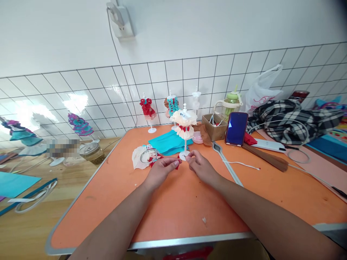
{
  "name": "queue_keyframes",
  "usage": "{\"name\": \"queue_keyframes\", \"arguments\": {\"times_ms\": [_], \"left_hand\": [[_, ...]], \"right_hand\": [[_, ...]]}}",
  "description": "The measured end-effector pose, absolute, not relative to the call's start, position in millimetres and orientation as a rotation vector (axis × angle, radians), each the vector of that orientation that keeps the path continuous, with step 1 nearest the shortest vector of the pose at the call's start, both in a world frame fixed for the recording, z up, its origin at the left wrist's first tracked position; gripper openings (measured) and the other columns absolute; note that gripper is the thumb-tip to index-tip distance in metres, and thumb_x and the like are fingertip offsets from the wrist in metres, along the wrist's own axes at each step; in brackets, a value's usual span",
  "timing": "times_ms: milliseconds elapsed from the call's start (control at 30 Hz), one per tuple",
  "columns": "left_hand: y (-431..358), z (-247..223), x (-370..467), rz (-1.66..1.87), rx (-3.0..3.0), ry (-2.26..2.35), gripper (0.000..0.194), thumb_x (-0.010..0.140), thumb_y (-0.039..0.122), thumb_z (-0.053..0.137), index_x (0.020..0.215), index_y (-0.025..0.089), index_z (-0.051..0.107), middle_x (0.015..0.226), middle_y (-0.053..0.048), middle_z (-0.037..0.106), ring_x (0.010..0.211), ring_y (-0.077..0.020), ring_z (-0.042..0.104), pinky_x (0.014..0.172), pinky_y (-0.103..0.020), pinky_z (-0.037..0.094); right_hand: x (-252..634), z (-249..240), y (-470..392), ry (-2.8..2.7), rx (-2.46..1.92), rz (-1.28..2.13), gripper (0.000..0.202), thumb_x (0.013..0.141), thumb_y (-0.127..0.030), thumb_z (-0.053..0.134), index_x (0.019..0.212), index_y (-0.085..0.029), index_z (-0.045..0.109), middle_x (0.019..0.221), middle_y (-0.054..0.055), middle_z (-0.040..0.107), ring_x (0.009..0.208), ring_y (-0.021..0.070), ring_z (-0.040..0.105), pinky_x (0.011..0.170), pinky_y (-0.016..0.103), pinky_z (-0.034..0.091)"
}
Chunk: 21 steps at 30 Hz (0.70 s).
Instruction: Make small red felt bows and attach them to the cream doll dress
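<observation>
A miniature dress form (185,144) stands upright on a round white base, wearing a ruffled cream dress (187,117) with a red bow (186,128) at the waist. My left hand (162,171) pinches a small red scrap (177,163) just left of the base. On the other side, the fingers of my right hand (202,168) are closed at the base's right edge and appear to grip it. Behind my left hand, a ring-shaped roll of clear tape (148,156) lies on cream crepe paper (137,159), with more red scraps beside it. Turquoise sheets (165,142) lie behind.
Along the tiled wall stand more dress forms, one in red (147,108), one in turquoise (172,104), one white (196,99). To the right are a cardboard box (215,130), a lidded drink bottle (231,104), a propped phone (236,129), a zipper strip (227,164) and checked cloth (292,121).
</observation>
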<state>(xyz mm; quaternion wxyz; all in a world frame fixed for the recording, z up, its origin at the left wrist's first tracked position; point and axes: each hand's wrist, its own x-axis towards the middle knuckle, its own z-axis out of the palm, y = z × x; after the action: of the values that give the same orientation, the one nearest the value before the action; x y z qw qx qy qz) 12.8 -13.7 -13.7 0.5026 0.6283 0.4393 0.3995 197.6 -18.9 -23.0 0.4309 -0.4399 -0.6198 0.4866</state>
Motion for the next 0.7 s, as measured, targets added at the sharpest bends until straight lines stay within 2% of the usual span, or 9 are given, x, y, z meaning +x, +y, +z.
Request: {"name": "queue_keyframes", "arguments": {"times_ms": [100, 167, 233, 333, 400, 567, 700], "left_hand": [[-10.8, -17.4, 12.4, 0.972, 1.455, 1.026, 0.027, 0.078, 0.040, 0.064, 0.091, 0.018, 0.071, 0.118, -0.009, 0.063, 0.111, -0.0246, 0.054, 0.094, -0.037, 0.043], [-10.6, -17.9, 14.1, 0.978, 1.440, 1.006, 0.028, 0.077, 0.040, 0.065, 0.093, 0.018, 0.071, 0.123, -0.009, 0.061, 0.117, -0.0258, 0.051, 0.099, -0.039, 0.040], [-12.0, -17.2, 17.0, 0.971, 1.426, 0.985, 0.031, 0.078, 0.040, 0.064, 0.098, 0.018, 0.070, 0.124, -0.009, 0.061, 0.120, -0.0263, 0.049, 0.101, -0.041, 0.038], [-15.3, -16.5, 21.5, 0.960, 1.408, 0.924, 0.036, 0.079, 0.041, 0.063, 0.107, 0.019, 0.066, 0.120, -0.009, 0.063, 0.116, -0.0249, 0.052, 0.100, -0.041, 0.039], [-16.5, -17.8, 23.4, 0.970, 1.415, 0.912, 0.035, 0.079, 0.041, 0.063, 0.106, 0.019, 0.064, 0.116, -0.009, 0.064, 0.110, -0.0228, 0.056, 0.098, -0.039, 0.040], [-14.5, -24.9, 24.9, 1.032, 1.405, 0.966, 0.030, 0.078, 0.044, 0.063, 0.086, 0.017, 0.055, 0.099, -0.006, 0.066, 0.096, -0.0186, 0.059, 0.090, -0.036, 0.044], [-12.3, -26.5, 24.2, 1.027, 1.456, 0.999, 0.032, 0.078, 0.046, 0.062, 0.082, 0.017, 0.051, 0.097, -0.006, 0.063, 0.094, -0.0175, 0.057, 0.086, -0.032, 0.045]], "right_hand": [[201.2, -21.9, -15.4, -1.458, -1.084, 1.374, 0.033, 0.082, -0.053, 0.051, 0.092, -0.021, 0.052, 0.053, -0.009, 0.035, 0.040, 0.0053, 0.026, 0.038, 0.019, 0.019], [200.6, -22.0, -16.2, -1.370, -1.031, 1.564, 0.033, 0.077, -0.048, 0.060, 0.094, -0.020, 0.055, 0.054, -0.009, 0.035, 0.038, 0.0037, 0.022, 0.035, 0.019, 0.014], [197.9, -23.3, -18.3, -1.241, -0.981, 1.714, 0.036, 0.071, -0.040, 0.068, 0.100, -0.020, 0.057, 0.055, -0.009, 0.037, 0.037, 0.0031, 0.025, 0.033, 0.018, 0.011], [194.4, -26.0, -20.0, -1.040, -0.908, 1.849, 0.040, 0.068, -0.031, 0.073, 0.103, -0.020, 0.058, 0.060, -0.008, 0.042, 0.041, 0.0024, 0.032, 0.032, 0.015, 0.010], [194.4, -26.9, -19.0, -0.932, -0.863, 1.928, 0.036, 0.068, -0.026, 0.073, 0.101, -0.020, 0.060, 0.063, -0.007, 0.043, 0.042, 0.0010, 0.029, 0.032, 0.013, 0.010], [198.1, -27.1, -15.1, -0.811, -0.800, 2.102, 0.028, 0.069, -0.020, 0.073, 0.094, -0.019, 0.061, 0.067, -0.007, 0.046, 0.042, 0.0000, 0.022, 0.031, 0.012, 0.009], [200.1, -28.3, -13.5, -0.807, -0.790, 2.120, 0.029, 0.066, -0.019, 0.075, 0.091, -0.019, 0.059, 0.061, -0.009, 0.038, 0.042, 0.0005, 0.022, 0.031, 0.012, 0.008]]}}
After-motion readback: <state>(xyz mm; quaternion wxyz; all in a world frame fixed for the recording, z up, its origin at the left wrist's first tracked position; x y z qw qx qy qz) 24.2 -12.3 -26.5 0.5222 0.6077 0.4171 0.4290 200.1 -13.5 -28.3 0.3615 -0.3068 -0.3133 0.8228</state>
